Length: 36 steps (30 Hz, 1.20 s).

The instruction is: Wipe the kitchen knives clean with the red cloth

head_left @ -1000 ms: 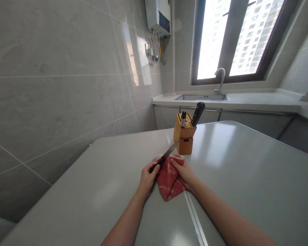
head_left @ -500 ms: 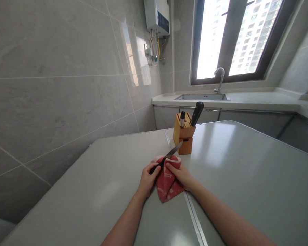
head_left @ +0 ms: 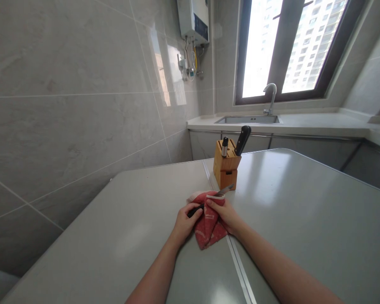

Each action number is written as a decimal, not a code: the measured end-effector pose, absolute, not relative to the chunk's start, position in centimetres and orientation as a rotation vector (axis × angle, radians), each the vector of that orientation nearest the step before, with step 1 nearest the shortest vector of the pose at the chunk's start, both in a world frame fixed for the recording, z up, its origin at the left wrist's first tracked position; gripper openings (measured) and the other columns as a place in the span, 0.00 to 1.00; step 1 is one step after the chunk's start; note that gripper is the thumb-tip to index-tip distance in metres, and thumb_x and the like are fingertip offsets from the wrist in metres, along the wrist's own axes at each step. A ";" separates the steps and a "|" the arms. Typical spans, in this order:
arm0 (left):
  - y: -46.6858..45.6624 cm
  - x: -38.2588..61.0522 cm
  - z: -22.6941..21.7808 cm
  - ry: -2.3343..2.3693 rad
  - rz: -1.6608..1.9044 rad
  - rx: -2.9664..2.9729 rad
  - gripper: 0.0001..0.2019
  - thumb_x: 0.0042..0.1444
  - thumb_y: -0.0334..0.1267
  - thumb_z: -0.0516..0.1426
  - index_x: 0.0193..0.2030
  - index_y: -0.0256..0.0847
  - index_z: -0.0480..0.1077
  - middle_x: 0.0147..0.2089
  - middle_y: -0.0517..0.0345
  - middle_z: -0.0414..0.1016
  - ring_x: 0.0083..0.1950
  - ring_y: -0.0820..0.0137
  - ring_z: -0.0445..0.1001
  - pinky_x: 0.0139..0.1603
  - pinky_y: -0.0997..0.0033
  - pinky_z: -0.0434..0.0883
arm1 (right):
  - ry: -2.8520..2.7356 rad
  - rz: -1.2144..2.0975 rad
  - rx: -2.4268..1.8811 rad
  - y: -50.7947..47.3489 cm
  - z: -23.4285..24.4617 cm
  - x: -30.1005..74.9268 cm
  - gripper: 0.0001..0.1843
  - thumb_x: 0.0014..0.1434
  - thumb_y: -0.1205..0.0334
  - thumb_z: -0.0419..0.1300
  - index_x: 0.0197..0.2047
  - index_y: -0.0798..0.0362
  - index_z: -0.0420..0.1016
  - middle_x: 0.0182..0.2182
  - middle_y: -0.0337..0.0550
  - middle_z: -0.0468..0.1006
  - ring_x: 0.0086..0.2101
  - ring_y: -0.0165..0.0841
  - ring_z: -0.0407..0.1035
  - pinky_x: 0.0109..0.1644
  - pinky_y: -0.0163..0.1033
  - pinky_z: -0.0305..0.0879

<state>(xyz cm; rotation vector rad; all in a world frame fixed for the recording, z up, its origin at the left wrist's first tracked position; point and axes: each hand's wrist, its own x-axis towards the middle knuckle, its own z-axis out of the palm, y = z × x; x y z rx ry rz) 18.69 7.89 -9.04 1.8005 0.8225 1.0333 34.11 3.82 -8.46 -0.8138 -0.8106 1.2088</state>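
Hands (head_left: 183,222) hold knife (head_left: 196,210) — red cloth (head_left: 210,219) (pale-edged) around it

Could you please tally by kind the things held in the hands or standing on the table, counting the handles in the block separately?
Knife: 1
Red cloth: 1
Knife block: 1
Handles sticking out of the block: 2
Total: 5

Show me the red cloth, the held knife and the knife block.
Red cloth (head_left: 210,220), head view: on its front folds.
Held knife (head_left: 226,189), head view: on its exposed blade.
Knife block (head_left: 229,164), head view: on its upper front.
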 end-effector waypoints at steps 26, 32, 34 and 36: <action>7.7 18.8 -8.9 0.881 1.103 1.784 0.12 0.52 0.43 0.58 0.36 0.37 0.76 0.37 0.52 0.79 0.39 0.64 0.74 0.43 0.67 0.69 | -0.777 1.232 -0.803 3.9 -8.7 34.1 0.15 0.49 0.54 0.65 0.40 0.51 0.73 0.36 0.41 0.79 0.37 0.36 0.72 0.46 0.43 0.66; 7.7 18.8 -9.0 0.880 1.108 1.790 0.13 0.52 0.44 0.58 0.36 0.37 0.77 0.36 0.53 0.79 0.39 0.64 0.74 0.43 0.68 0.69 | -0.784 1.240 -0.813 3.9 -8.4 34.1 0.16 0.48 0.53 0.66 0.38 0.51 0.74 0.35 0.41 0.79 0.37 0.36 0.72 0.47 0.43 0.65; 7.7 18.8 -9.0 0.879 1.101 1.790 0.12 0.53 0.44 0.58 0.36 0.37 0.76 0.37 0.53 0.79 0.39 0.64 0.74 0.43 0.68 0.69 | -0.790 1.241 -0.812 3.8 -8.3 34.1 0.16 0.48 0.53 0.66 0.38 0.51 0.74 0.35 0.41 0.79 0.37 0.36 0.72 0.47 0.43 0.65; 7.7 18.8 -9.1 0.880 1.095 1.787 0.12 0.53 0.44 0.58 0.37 0.37 0.76 0.37 0.53 0.79 0.39 0.64 0.74 0.43 0.68 0.69 | -0.797 1.240 -0.811 3.8 -8.3 34.1 0.16 0.48 0.53 0.65 0.39 0.51 0.74 0.36 0.42 0.79 0.37 0.36 0.72 0.47 0.43 0.65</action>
